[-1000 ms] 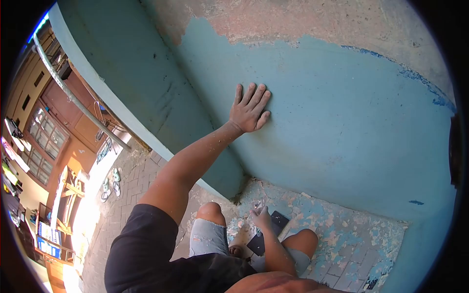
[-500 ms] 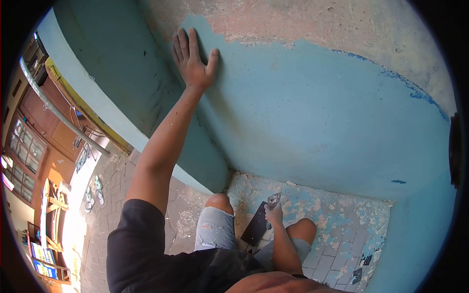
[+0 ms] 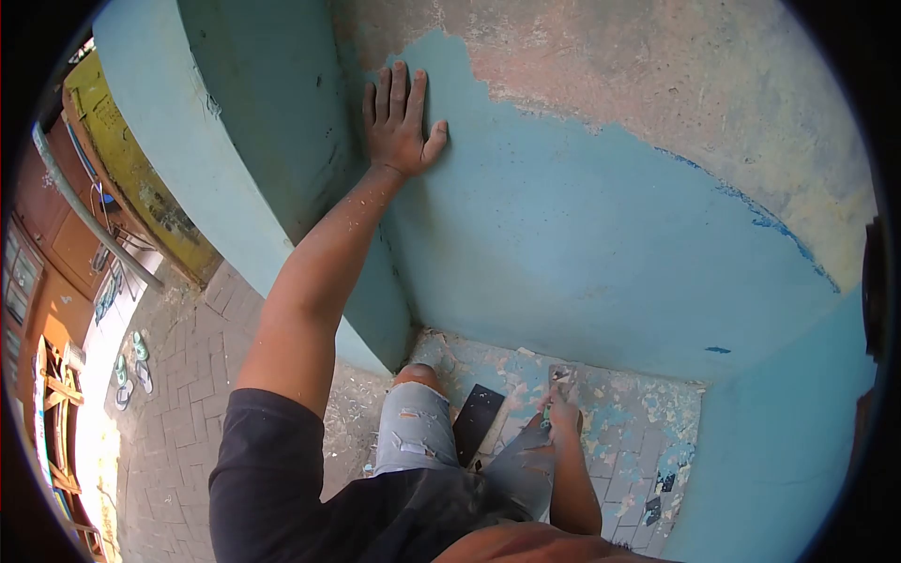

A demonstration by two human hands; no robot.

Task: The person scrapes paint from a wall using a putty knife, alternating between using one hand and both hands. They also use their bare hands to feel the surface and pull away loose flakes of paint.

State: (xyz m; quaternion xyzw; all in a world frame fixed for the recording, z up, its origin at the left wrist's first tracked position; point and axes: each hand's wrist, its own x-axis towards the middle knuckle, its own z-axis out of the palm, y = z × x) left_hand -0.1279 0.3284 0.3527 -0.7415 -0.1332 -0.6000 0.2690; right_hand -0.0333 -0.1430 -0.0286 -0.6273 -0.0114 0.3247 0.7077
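Resting flat on the blue wall (image 3: 572,235), the left hand (image 3: 396,127) had its fingers spread and its thumb apart, just below the bare plaster (image 3: 601,75). The right hand (image 3: 563,418) was low, near the person's knee, and it was closed around the handle of a scraper (image 3: 561,377). The blade of this scraper pointed away from the person, over the floor (image 3: 627,455) with many paint flakes. A dark flat piece (image 3: 478,419) lay between the legs. At the left side, sandals (image 3: 131,372) stood on the paving (image 3: 192,403) outside.
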